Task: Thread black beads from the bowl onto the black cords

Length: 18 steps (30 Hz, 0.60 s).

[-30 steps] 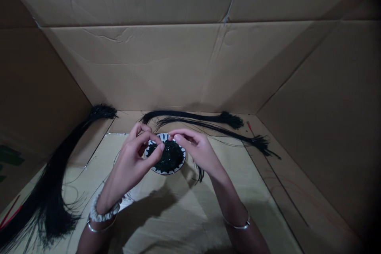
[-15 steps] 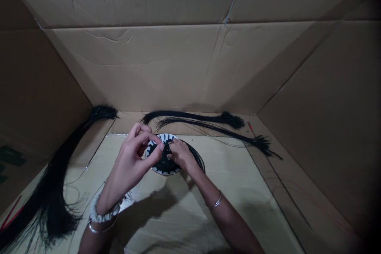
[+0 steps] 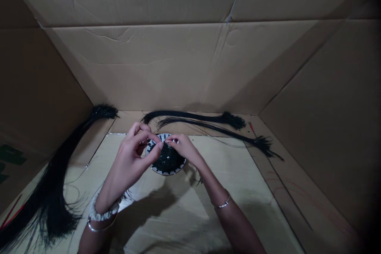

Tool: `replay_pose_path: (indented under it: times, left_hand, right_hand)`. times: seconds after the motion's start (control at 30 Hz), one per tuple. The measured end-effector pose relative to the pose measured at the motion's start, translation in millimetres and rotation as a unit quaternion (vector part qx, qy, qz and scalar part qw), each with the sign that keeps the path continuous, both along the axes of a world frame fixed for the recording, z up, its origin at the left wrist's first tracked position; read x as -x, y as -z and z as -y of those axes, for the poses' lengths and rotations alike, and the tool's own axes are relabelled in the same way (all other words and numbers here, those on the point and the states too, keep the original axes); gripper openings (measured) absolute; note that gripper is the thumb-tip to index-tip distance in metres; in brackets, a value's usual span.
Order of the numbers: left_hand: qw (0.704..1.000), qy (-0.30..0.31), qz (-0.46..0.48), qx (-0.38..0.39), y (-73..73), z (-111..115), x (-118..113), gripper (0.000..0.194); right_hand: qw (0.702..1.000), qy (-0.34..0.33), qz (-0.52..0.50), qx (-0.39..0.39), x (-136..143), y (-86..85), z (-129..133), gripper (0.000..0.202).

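Observation:
A white bowl with dark marks round its rim (image 3: 163,137) holds a heap of small dark, shiny bits (image 3: 167,161), too fine to make out singly. Over its left side, my left hand (image 3: 135,149) has thumb and forefinger pinched together; whatever lies between them is too small to see. My right hand (image 3: 183,146) is at the bowl's far right edge, its fingers drawn together near the left fingertips, their contents hidden. Thin dark strand ends (image 3: 199,178) show beside the right forearm, and more strand ends (image 3: 127,195) stick out by the left wrist.
A large bundle of long black strands (image 3: 55,174) lies along the left. Two thinner bundles (image 3: 193,116) (image 3: 220,128) lie at the back. Cardboard walls (image 3: 154,67) enclose the pale work surface (image 3: 232,190) at left, back and right.
My right hand has lifted from the bowl's heap, its fingers drawing together. The dark strands curving out right of the bowl no longer show there. My left hand has hardly moved.

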<state>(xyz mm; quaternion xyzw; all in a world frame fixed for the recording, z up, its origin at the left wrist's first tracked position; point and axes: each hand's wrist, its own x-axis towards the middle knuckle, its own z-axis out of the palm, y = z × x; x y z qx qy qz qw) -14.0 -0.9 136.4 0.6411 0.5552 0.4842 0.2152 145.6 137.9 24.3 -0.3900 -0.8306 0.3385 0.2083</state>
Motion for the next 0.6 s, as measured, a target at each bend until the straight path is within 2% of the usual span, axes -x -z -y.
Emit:
replay_pose_path:
  times: [0.17,0.27,0.33,0.47,0.53,0.6]
  left_hand:
    - [1.000,-0.003,-0.003,-0.007,1.2,-2,1,0.011]
    - [1.000,-0.003,-0.003,-0.003,1.7,-3,2,0.011]
    - [1.000,-0.004,-0.002,0.003,2.2,-3,2,0.012]
    - [1.000,-0.006,0.004,0.005,3.2,-3,3,0.012]
    - [1.000,-0.006,0.008,0.000,3.3,-3,3,0.012]
    - [1.000,-0.007,0.010,-0.003,3.0,-2,2,0.012]
  right_hand:
    - [0.985,-0.019,-0.163,0.060,-7,-22.3,9,0.029]
    - [0.955,-0.010,-0.277,0.104,-11,-35.6,20,0.023]
    - [0.948,-0.005,-0.303,0.100,-14,-43.5,27,0.018]
    - [0.964,-0.008,-0.264,0.038,-16,-48.4,30,0.014]
    - [0.979,0.000,-0.202,-0.003,-15,-43.6,25,0.024]
    - [0.994,0.018,-0.092,-0.050,-14,-35.5,18,0.036]
